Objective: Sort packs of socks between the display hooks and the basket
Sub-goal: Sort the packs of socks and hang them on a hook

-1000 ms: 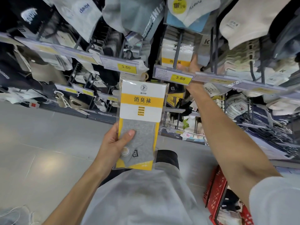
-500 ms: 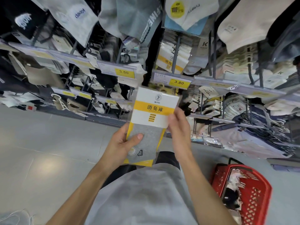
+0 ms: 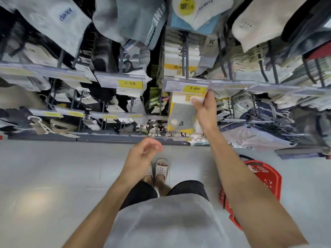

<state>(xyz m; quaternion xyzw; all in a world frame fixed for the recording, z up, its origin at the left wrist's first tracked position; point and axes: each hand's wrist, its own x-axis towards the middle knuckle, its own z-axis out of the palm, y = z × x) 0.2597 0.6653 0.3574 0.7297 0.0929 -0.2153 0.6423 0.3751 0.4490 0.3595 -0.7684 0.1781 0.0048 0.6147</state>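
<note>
In the head view, the sorting looks only partly done. One yellow and grey pack of socks (image 3: 181,113) is held up against the rack, just under the price tag marked 3.80 (image 3: 194,88). Its top edge is hidden behind this tag, so I cannot tell if it already hangs on a display hook. Many similar packs (image 3: 180,58) hang on the hook above. The red basket (image 3: 266,178) stands on the floor at the person's right side; what it holds is too unclear to say, so more packs may remain to sort.

The right hand (image 3: 205,108) is stretched forward and up, gripping the pack at its right edge with the thumb on the front. The left hand (image 3: 143,154) hangs lower, near the body, loosely curled and holding nothing
</note>
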